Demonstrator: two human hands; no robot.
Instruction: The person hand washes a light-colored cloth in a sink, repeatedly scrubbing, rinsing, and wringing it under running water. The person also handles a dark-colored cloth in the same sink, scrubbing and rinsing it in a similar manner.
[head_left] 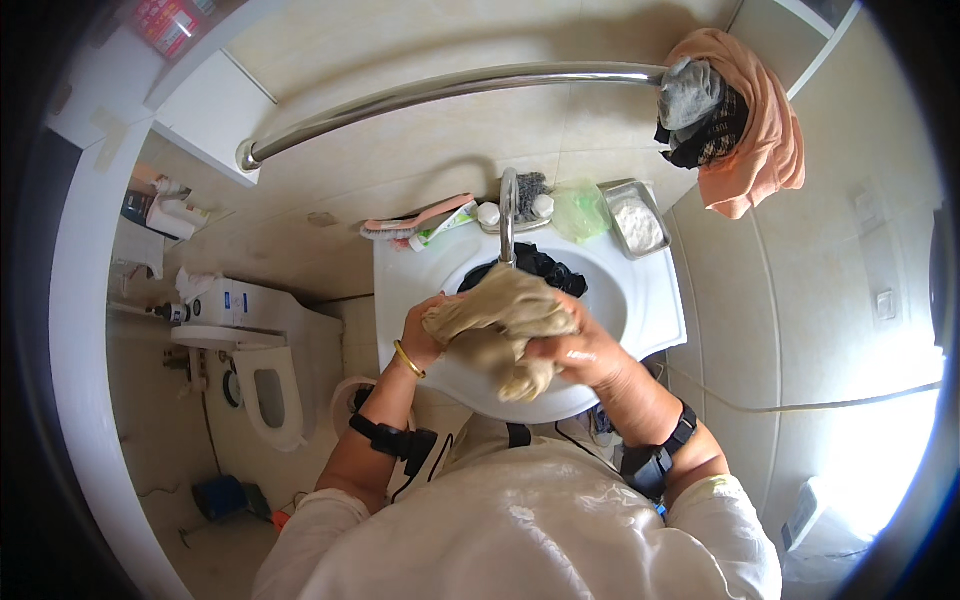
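Observation:
A crumpled beige cloth (495, 305) hangs bunched over the front of the white washbasin (607, 305), part of it smeared by motion. My left hand (424, 328) grips its left side, with the fingers mostly hidden behind the folds. On the other side my right hand (588, 348), wet and shiny, has its fingers closed round the fabric. Just beyond the cloth is the spout of a chrome faucet (508, 210). Black fabric (548, 270) lies in the bowl behind it, partly covered by the beige cloth.
Along the basin's back edge lie a pink-handled brush (425, 215), a green-and-white tube (443, 227), a green plastic bag (580, 212) and a metal tray (640, 222) with white contents. Clothes (745, 130) hang from a chrome rail (450, 97). A toilet (270, 390) stands at left.

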